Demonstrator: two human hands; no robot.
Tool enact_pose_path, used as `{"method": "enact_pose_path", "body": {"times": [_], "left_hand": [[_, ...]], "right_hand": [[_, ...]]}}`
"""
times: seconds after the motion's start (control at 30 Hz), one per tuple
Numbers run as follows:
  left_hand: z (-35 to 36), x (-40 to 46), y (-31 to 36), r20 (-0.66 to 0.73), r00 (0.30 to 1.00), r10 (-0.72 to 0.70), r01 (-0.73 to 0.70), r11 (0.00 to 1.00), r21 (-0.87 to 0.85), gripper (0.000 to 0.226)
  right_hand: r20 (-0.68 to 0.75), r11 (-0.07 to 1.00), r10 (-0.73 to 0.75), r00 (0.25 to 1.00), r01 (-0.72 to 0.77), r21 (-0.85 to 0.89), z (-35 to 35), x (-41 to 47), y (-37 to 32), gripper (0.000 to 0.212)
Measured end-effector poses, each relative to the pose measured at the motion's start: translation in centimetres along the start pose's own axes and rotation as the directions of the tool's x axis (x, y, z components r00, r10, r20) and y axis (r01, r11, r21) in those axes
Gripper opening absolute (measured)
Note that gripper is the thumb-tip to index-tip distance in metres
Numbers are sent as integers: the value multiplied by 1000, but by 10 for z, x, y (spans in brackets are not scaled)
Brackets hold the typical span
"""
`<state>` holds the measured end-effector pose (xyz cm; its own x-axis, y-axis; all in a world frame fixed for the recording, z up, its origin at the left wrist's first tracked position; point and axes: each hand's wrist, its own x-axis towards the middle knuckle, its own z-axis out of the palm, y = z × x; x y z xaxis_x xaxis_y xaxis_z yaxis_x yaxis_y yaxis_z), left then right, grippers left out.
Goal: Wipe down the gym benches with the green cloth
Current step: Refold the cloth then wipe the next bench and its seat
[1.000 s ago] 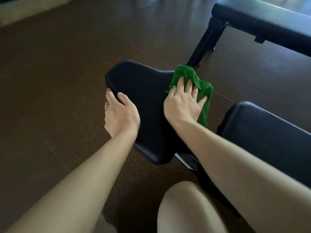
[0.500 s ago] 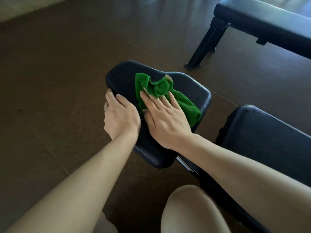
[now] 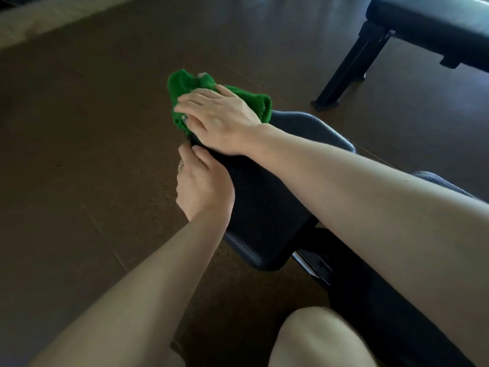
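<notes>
A black padded bench seat (image 3: 267,207) fills the middle of the view. My right hand (image 3: 219,120) presses the crumpled green cloth (image 3: 182,86) flat against the seat's far left corner, fingers spread over the cloth. My left hand (image 3: 202,186) grips the seat's left edge just below it, with a ring on one finger. The corner under the cloth is hidden. The bench's second pad (image 3: 434,178) shows only a little behind my right forearm.
A second black bench (image 3: 428,27) stands at the upper right on a black metal leg (image 3: 346,72). Dark brown floor (image 3: 79,154) lies to the left and beyond. My bare knee (image 3: 317,340) is at the bottom edge. A pale strip (image 3: 39,19) runs along the top left.
My right hand has swept the green cloth from the seat's right side across to its far left corner. My left hand has kept its hold on the left edge.
</notes>
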<state>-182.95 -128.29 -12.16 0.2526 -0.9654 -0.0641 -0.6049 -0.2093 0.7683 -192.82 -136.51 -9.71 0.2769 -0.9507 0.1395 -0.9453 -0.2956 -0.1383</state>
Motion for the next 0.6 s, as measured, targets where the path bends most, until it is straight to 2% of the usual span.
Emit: {"method": "enact_pose_path", "body": {"times": [0.1,0.17,0.27,0.43,0.53,0.6], "left_hand": [[-1,-1,0,1,1000,-8,8,1000,19,45],[-2,-3,1,5,1000,-5,5,999,31,45],[-2,-5,3,4,1000,11,-12,999,50,44],[-3,-3,5,16,1000,6,-6,999,37,44],[-4,-3,5,14,1000,-12,11,1000,23,45],[-5,-4,6,20,1000,-20,20,1000,-6,47]], "right_hand": [[-52,997,56,997,-53,53,2,-4,0,44],[-72,970,225,972,-215,115,-1,-7,7,46],[-13,855,507,862,-501,137,-7,-26,34,46],[-101,782,624,775,-615,105,7,-84,37,47],[-25,657,749,662,-738,156,12,-118,3,58],[23,625,772,635,-766,152,14,-139,-29,61]]}}
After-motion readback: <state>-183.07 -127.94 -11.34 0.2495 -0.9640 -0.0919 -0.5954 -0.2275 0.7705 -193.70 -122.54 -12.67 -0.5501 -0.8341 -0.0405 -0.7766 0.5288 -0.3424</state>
